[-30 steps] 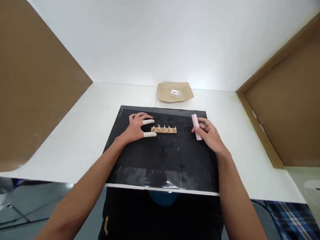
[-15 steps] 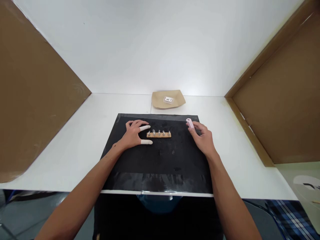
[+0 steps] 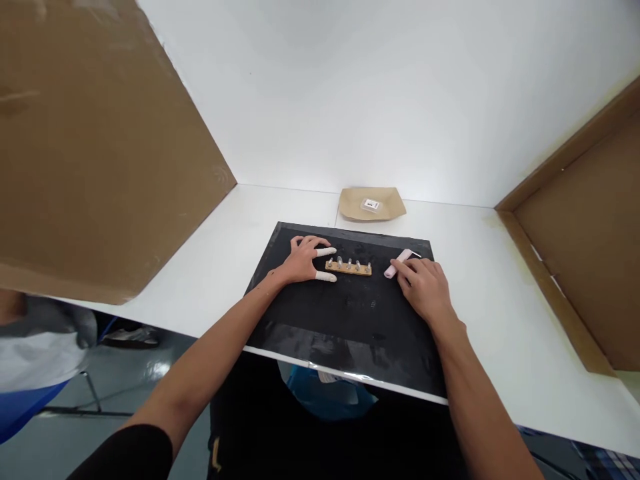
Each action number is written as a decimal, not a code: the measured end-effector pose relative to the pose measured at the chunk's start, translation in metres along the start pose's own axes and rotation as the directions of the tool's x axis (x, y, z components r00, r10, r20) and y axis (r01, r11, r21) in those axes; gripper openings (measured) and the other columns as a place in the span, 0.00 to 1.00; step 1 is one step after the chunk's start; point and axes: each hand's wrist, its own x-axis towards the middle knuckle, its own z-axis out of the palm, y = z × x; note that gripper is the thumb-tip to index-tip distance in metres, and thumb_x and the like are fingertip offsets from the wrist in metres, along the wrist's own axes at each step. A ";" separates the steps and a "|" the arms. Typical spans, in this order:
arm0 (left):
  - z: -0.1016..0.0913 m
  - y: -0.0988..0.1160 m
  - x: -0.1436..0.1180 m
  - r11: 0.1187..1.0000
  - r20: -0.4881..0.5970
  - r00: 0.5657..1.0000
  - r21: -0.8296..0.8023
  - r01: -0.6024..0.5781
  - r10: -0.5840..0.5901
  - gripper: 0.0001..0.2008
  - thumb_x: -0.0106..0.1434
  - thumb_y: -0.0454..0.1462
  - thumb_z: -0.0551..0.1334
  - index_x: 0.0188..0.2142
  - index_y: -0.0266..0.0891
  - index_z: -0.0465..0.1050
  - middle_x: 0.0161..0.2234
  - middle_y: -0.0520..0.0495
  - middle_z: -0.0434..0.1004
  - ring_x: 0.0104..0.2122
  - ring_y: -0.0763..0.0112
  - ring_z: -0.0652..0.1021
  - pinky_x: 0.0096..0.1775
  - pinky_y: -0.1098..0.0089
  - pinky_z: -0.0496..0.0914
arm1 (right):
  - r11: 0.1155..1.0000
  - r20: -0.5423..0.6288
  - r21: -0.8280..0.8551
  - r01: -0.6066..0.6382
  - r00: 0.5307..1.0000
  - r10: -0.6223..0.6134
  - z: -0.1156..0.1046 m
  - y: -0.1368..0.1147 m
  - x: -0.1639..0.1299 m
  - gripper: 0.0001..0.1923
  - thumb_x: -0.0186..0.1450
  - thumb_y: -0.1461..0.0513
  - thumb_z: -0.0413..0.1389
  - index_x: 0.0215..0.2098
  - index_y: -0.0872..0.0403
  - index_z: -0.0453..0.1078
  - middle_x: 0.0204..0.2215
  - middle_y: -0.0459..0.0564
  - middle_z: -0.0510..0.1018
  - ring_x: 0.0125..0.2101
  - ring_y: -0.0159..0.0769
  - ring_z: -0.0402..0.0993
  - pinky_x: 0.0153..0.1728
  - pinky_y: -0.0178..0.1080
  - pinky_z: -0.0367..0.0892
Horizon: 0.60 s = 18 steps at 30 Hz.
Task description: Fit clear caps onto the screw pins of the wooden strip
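Note:
My left hand (image 3: pixel 304 260) rests on the black mat, thumb and index finger spread and capped in white finger covers. Between those two fingertips lies the left end of a narrow wooden strip (image 3: pixel 345 270), apart from them as far as I can see. Several small, shiny, partly clear pieces (image 3: pixel 349 264) stand in a row along the strip. To its right, my right hand (image 3: pixel 425 283) has its fingers closed on a slim pale-pink tool (image 3: pixel 398 264). A thin metal tip points from the tool toward the upper right; its exact kind is unclear.
The black mat (image 3: pixel 320 313) covers part of the white table (image 3: pixel 210 273). Behind it stands a brown paper tray (image 3: pixel 350 205) with a small labelled clear box (image 3: pixel 371 205). Cardboard panels (image 3: pixel 110 153) flank both sides. A blue bag (image 3: pixel 325 400) hangs below the front edge.
The view has turned left and tilted. My right hand has turned the pink tool from end-up to nearly flat, its thin metal tip now showing. My left hand keeps its place by the strip.

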 end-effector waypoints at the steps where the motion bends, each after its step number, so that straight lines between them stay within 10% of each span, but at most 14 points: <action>1: 0.000 0.000 0.000 1.000 0.000 1.000 -0.004 -0.002 0.002 0.36 0.52 0.60 0.72 0.58 0.52 0.74 0.61 0.43 0.70 0.62 0.48 0.65 0.61 0.48 0.48 | 1.000 0.010 -0.015 0.007 1.000 -0.007 0.000 -0.001 -0.001 0.17 0.71 0.62 0.49 0.49 0.48 0.78 0.38 0.54 0.80 0.40 0.44 0.70 0.45 0.47 0.60; 12: 0.003 -0.005 -0.003 0.996 -0.033 0.999 -0.083 -0.028 0.025 0.24 0.55 0.56 0.72 0.49 0.54 0.80 0.61 0.46 0.71 0.64 0.50 0.66 0.63 0.45 0.47 | 0.921 -0.149 -0.076 -0.382 0.918 0.368 0.006 0.028 -0.006 0.24 0.66 0.62 0.46 0.57 0.58 0.72 0.44 0.62 0.76 0.46 0.51 0.69 0.50 0.54 0.60; 18: 0.006 -0.008 -0.003 0.991 -0.064 0.998 -0.127 -0.031 0.023 0.17 0.59 0.53 0.71 0.45 0.53 0.82 0.62 0.47 0.71 0.64 0.50 0.67 0.64 0.44 0.48 | 0.880 -0.072 -0.101 -0.463 0.886 0.458 0.010 0.045 0.007 0.20 0.66 0.50 0.52 0.45 0.50 0.79 0.48 0.57 0.76 0.49 0.53 0.65 0.52 0.59 0.54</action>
